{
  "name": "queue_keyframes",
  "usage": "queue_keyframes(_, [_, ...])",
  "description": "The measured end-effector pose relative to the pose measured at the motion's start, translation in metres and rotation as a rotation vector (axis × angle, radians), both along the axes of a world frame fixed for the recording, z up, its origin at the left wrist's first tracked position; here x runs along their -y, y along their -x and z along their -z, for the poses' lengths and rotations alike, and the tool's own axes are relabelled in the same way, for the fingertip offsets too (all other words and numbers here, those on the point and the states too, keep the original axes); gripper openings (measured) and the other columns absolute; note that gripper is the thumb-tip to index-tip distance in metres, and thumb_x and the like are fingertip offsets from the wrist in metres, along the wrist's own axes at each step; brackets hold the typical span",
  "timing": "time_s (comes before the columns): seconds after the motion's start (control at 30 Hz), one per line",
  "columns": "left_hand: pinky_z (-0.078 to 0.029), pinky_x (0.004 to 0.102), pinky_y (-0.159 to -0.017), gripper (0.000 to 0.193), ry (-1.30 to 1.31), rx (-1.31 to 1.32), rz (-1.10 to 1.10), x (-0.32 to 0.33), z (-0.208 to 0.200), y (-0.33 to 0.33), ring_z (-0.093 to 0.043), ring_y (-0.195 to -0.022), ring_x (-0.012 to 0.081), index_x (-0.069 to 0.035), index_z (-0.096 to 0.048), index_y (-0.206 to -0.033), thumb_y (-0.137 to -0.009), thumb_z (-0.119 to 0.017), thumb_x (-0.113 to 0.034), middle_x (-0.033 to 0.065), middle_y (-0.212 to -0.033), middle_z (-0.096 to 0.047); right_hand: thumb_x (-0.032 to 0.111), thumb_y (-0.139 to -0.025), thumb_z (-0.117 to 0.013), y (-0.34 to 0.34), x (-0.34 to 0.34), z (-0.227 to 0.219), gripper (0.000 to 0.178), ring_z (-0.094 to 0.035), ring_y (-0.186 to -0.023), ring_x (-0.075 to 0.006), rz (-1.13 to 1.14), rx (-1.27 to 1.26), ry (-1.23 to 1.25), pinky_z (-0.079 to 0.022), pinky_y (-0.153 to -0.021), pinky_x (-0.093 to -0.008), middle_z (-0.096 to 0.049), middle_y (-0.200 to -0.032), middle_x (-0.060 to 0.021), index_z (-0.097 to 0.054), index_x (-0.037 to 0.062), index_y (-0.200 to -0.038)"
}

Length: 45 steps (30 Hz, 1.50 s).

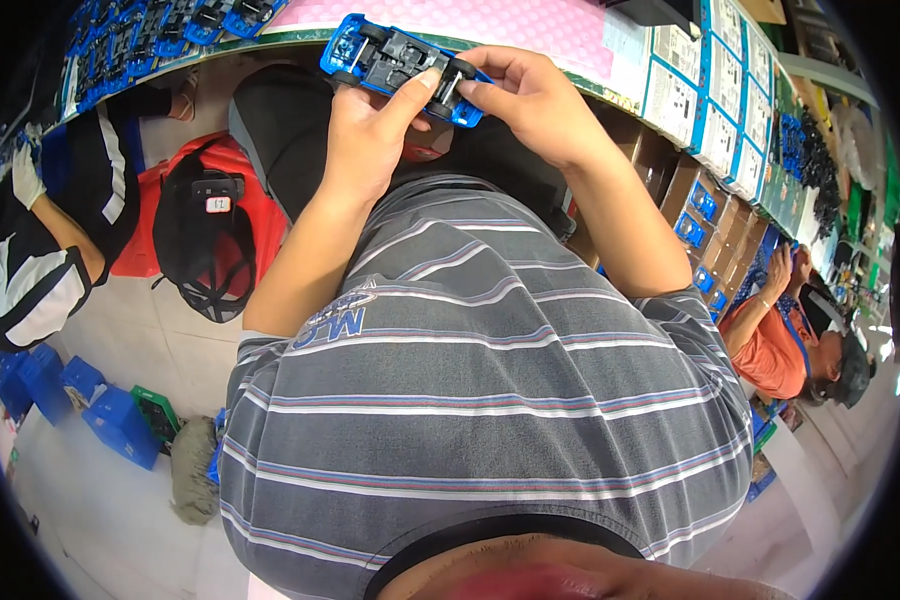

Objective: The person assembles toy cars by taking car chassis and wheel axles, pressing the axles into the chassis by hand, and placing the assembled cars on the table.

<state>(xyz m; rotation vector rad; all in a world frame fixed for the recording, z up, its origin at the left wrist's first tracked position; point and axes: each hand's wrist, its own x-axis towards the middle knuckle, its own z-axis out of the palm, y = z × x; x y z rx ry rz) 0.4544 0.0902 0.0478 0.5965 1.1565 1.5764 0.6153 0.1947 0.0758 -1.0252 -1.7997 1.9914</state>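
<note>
A blue toy car is held upside down at the near edge of the table, its black underside and wheels facing up. My left hand grips it from below, the thumb lying across the chassis. At the car's right end, my right hand pinches the body beside a wheel axle with thumb and forefinger. The fingers under the car are partly hidden.
Rows of similar blue toy cars fill the table at far left. Pink bubble sheet covers the middle. Blue boxes stack at right, beside brown cartons. One co-worker sits right, another left, near a black bag.
</note>
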Motion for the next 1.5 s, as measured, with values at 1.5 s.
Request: queue_keyframes(1.5, [-0.051, 0.0257, -0.067, 0.047, 0.65, -0.434, -0.426, 0.034, 0.013, 0.603, -0.065, -0.08, 0.0132, -0.008, -0.055, -0.13, -0.09, -0.073, -0.026, 0.0006, -0.1, -0.068, 0.006, -0.08, -0.065, 0.02, -0.079, 0.046, 0.014, -0.06, -0.081, -0.0309, 0.252, 0.365, -1.168, -0.046, -0.076, -0.0407, -0.06, -0.09, -0.0121, -0.064, 0.0032, -0.094])
